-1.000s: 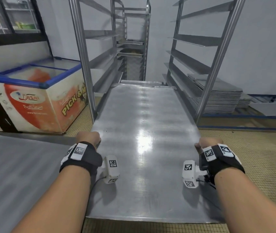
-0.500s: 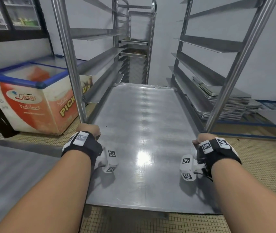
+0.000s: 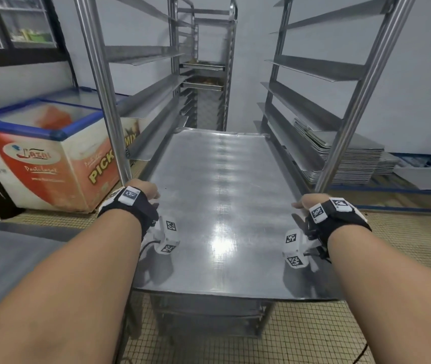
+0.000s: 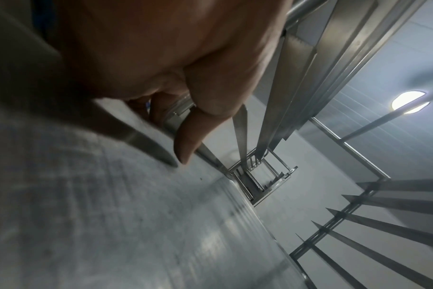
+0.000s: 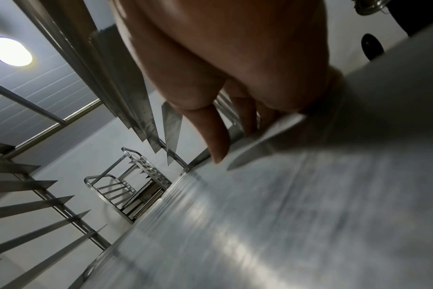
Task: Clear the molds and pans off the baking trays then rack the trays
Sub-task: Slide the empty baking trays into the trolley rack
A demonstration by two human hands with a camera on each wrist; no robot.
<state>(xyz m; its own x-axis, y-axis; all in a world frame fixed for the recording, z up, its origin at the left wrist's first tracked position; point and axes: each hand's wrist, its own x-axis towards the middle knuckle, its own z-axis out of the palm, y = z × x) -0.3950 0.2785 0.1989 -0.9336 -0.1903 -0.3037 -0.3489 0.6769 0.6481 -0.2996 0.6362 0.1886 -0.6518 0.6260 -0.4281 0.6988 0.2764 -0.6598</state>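
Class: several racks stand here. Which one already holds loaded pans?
The far rack against the back wall: pans sit on its runners, while the near rack holds only the tray sliding in.

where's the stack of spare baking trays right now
In the head view the stack of baking trays sits low on the right, just outside the tray rack's right front post and against the wall.

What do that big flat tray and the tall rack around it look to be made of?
Tray: bare metal, probably aluminium or steel, with a brushed finish; it shows fine grain and a bright glare patch.
Rack: likely stainless steel, with smooth, shiny round posts and thin folded ledges.
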